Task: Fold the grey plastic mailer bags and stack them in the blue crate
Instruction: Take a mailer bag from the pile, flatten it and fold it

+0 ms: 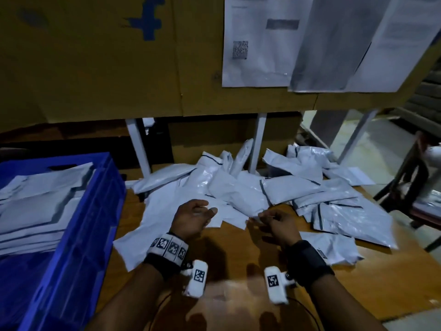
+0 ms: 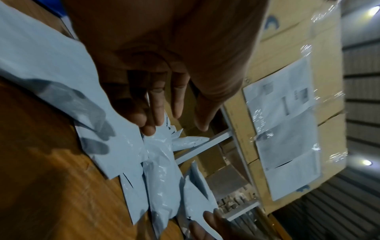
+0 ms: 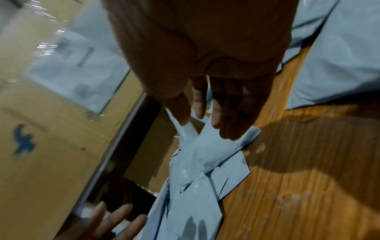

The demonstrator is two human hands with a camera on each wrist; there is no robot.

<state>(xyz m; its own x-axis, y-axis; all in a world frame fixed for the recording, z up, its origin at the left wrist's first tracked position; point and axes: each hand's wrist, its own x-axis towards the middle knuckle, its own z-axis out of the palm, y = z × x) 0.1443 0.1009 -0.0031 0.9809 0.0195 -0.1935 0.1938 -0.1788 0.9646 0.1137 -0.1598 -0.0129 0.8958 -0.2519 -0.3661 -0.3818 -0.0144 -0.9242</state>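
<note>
A heap of grey mailer bags (image 1: 238, 185) lies across the back of the wooden table (image 1: 241, 256). My right hand (image 1: 261, 215) pinches the near corner of one crumpled bag (image 3: 197, 155) between thumb and fingers (image 3: 180, 113). My left hand (image 1: 206, 211) hovers just left of it with relaxed, straight fingers (image 2: 154, 113) over a flat bag (image 1: 157, 220), holding nothing. The blue crate (image 1: 95, 211) stands at the left with a stack of folded bags (image 1: 35, 201) inside.
Large cardboard boxes (image 1: 107, 56) with taped paper sheets (image 1: 260, 41) rise behind the table. White metal legs (image 1: 259, 142) stand in the heap. More loose bags (image 1: 350, 216) spread to the right, and a dark chair (image 1: 412, 177) stands beyond the table's right edge.
</note>
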